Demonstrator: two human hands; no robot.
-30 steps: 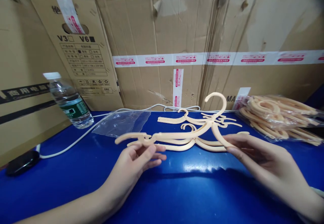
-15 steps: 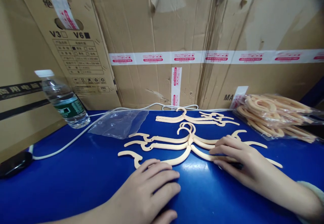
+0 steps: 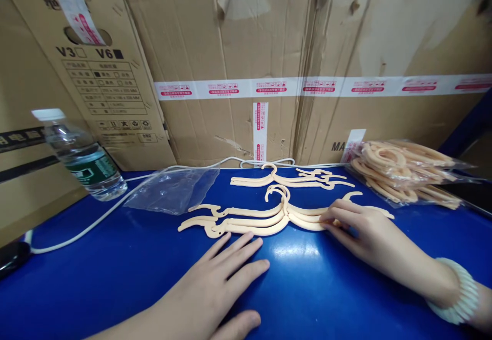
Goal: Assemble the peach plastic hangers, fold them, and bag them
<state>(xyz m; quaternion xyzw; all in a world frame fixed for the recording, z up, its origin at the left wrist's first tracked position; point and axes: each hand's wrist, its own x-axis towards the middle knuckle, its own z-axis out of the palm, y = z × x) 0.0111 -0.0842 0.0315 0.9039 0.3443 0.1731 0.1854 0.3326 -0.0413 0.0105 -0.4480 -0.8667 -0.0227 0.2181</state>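
Pale peach plastic folding hangers [image 3: 257, 223] lie close together on the blue tabletop [image 3: 300, 299], hooks pointing away from me and arms spread left and right. My right hand [image 3: 371, 232] has its thumb and fingers closed on the right arm of the nearest hanger, covering part of it. Spread flat, my left hand [image 3: 219, 278] rests palm down just in front of the left arms, fingertips at or beside the nearest one; contact is unclear. Behind this group is another peach hanger [image 3: 255, 181], one side of it folded or lacking its end piece, with loose hooked pieces [image 3: 323, 176] near its right arm.
Bagged peach hangers [image 3: 400, 171] are piled at the back right. A clear plastic bag [image 3: 172, 191] lies back left, beside a water bottle [image 3: 88, 163]. A white cable [image 3: 84, 233] runs to a black object [image 3: 13, 255]. Cardboard boxes [image 3: 238, 37] stand along the back.
The nearest hanger has moved away from me, up against the others. My left hand has spread its fingers behind it, and my right fingers have closed on its right arm. The view has shifted slightly.
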